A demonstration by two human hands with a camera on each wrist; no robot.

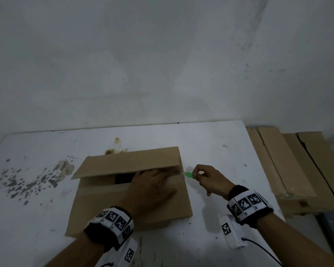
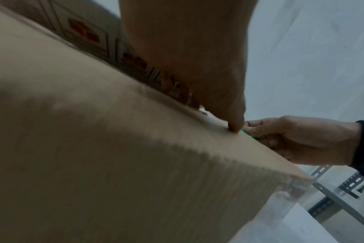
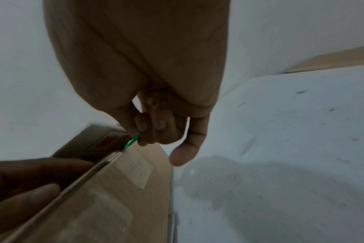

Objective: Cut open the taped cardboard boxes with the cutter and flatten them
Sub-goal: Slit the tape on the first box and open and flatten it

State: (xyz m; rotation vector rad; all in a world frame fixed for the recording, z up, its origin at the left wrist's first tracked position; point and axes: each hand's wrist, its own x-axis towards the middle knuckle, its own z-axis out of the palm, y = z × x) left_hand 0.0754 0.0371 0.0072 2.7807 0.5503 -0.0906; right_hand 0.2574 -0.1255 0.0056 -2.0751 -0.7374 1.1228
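One box point(image 1: 127, 189) sits on the white table point(image 1: 37, 189) in front of me. Its far flap point(image 1: 127, 162) is lifted up, and I can see a dark gap under it. Shiny tape point(image 3: 135, 166) runs along the near flap and over the right edge. My left hand point(image 1: 152, 189) lies flat on the near flap, fingers straight, reaching under the lifted flap. My right hand point(image 1: 210, 180) pinches one small green cutter point(image 1: 188, 174) at the box's right edge, by the tape. Two more brown boxes point(image 1: 297, 166) lie side by side off to my right, past the table. Dark spots point(image 1: 27, 182) cover the table on my left.
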